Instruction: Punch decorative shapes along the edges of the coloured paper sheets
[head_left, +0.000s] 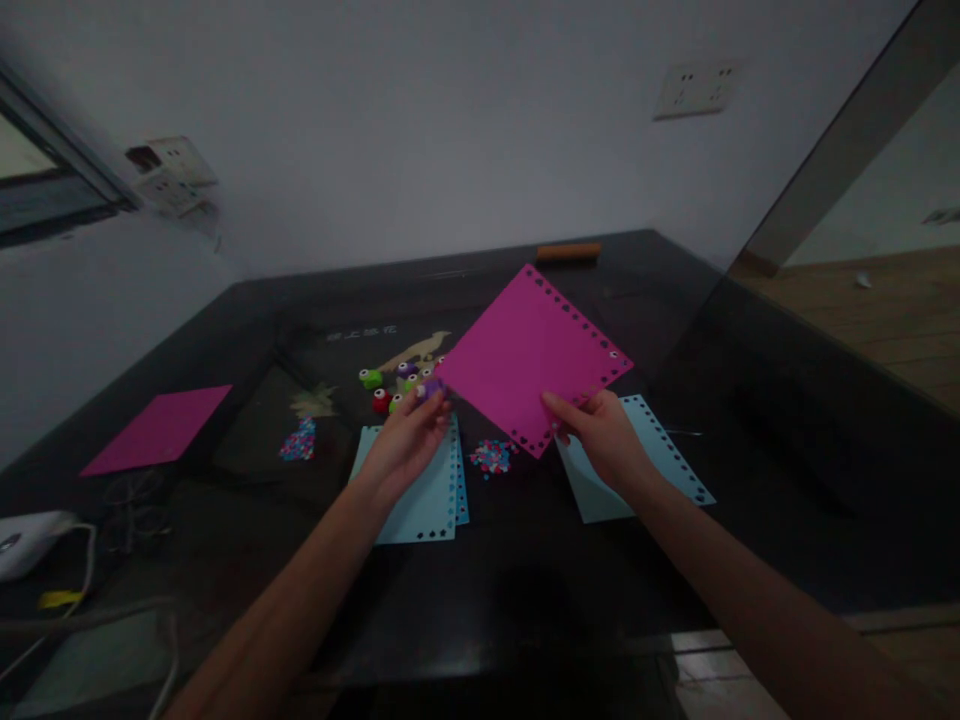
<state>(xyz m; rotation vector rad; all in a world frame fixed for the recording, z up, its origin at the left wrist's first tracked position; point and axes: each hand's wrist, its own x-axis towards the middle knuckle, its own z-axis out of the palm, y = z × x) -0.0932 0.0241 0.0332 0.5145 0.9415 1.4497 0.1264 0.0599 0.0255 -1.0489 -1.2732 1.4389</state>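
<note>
My right hand pinches a pink sheet of paper by its lower right edge, between thumb and fingers. Small shaped holes run along two of the sheet's right-hand edges. In my left hand is a small purple craft punch, close to the sheet's left corner; whether the paper sits in its slot I cannot tell. Behind that hand several similar punches cluster, among them a green punch and a red punch. Beneath my left hand lies light blue paper with punched edges.
Another punched light blue sheet lies under my right forearm. Confetti piles dot the dark table. At the left lie a plain pink sheet and a white device with cables. A brown roll rests by the wall.
</note>
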